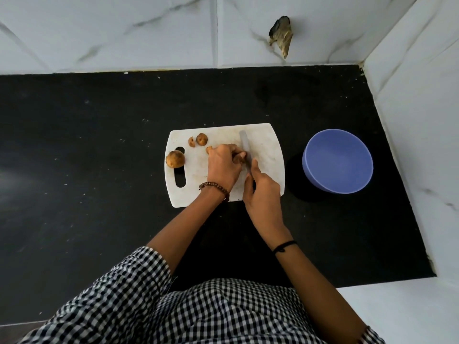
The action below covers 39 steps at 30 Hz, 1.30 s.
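A white cutting board (265,155) lies on the black counter. My left hand (223,165) holds a small brown potato piece (239,158) down on the board, mostly hidden under the fingers. My right hand (262,192) grips a knife (245,147), forefinger stretched along its back, with the grey blade against the piece. A whole brown potato (175,159) sits at the board's left edge over the handle slot. Two cut pieces (201,139) lie near the board's far left corner, and another bit (208,149) shows beside my left knuckles.
An empty blue bowl (337,161) stands on the counter to the right of the board. White marble-look tiled walls close the back and right side. A broken hole (282,36) marks the back wall. The black counter (87,157) stretches to the left.
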Each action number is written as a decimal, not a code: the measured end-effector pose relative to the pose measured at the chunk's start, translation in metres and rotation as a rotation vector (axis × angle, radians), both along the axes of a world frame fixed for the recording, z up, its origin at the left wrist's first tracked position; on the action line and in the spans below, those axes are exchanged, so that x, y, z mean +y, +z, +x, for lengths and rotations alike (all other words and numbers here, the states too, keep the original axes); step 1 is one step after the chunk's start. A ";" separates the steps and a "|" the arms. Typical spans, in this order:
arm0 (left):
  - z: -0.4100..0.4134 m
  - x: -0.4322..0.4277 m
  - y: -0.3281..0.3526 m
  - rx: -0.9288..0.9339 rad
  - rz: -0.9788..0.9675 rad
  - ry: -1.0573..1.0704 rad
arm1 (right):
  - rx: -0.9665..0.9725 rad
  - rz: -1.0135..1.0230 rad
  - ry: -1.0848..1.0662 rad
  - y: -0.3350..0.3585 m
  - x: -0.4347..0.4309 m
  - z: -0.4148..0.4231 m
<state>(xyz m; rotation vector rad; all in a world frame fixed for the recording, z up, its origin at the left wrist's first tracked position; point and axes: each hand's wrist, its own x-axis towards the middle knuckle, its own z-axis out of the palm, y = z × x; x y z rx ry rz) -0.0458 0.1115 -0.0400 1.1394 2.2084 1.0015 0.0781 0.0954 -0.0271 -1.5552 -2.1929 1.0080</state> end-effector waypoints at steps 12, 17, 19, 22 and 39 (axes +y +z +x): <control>0.001 -0.002 0.002 -0.028 -0.004 0.015 | -0.004 0.028 0.010 -0.014 -0.001 -0.004; 0.001 -0.002 0.005 -0.025 -0.007 0.030 | -0.051 0.105 0.053 -0.010 -0.019 0.012; 0.001 -0.003 0.005 -0.030 -0.004 0.036 | -0.084 0.105 0.066 -0.006 -0.024 0.018; 0.001 -0.004 0.004 -0.020 0.005 0.044 | -0.120 0.097 0.081 0.001 -0.032 0.030; -0.002 -0.025 0.005 0.084 -0.017 -0.006 | 0.061 0.112 -0.022 0.009 -0.043 0.063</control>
